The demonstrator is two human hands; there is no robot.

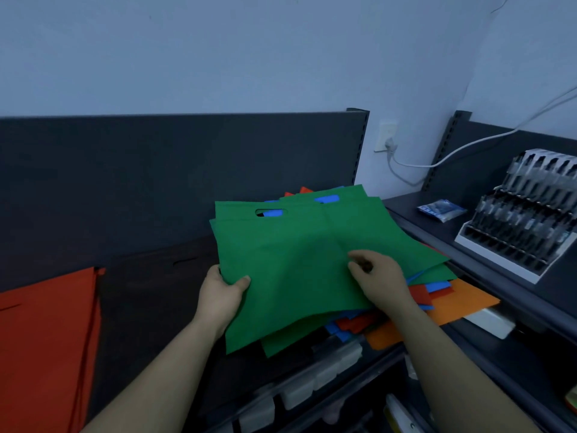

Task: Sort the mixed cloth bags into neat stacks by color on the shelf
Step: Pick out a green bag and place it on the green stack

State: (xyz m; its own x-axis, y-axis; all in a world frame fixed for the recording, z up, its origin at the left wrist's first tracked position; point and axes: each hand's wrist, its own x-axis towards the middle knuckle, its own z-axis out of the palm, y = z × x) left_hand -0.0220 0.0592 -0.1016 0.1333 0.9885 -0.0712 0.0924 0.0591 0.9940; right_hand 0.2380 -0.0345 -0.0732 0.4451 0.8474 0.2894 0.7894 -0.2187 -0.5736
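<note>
— Green cloth on top, is it? Where does it lie?

— The green bag (296, 260) lies uppermost on the mixed pile at the right of the shelf (187, 170), with more green fanned out askew just beneath it. The left hand (220, 295) grips its near left edge, thumb over the cloth and fingers under. The right hand (379, 276) sits on the bag's right half with its fingers curled, and seems to pinch up a fold.

— What might spoil the lift?

— Two sheets coming up as one, I think. The green layers touch and are alike in colour, so a pinch could catch the one below. That is harmless for colour but bad for a neat stack.

— And the pile itself?

— It reaches out past the shelf's front. The orange bag (462, 303) and the blue bags (440, 286) stick out at the near right, loosely crossed. A sideways drag on the green cloth may pull them along and tip them over the edge.

— Where would it go?

— I see a red stack (46, 323) at the left and dark bags (156, 292) between it and the pile, but no green stack apart. The cloth is limp, so laid down carelessly it may crease or lap onto the dark bags.
</note>
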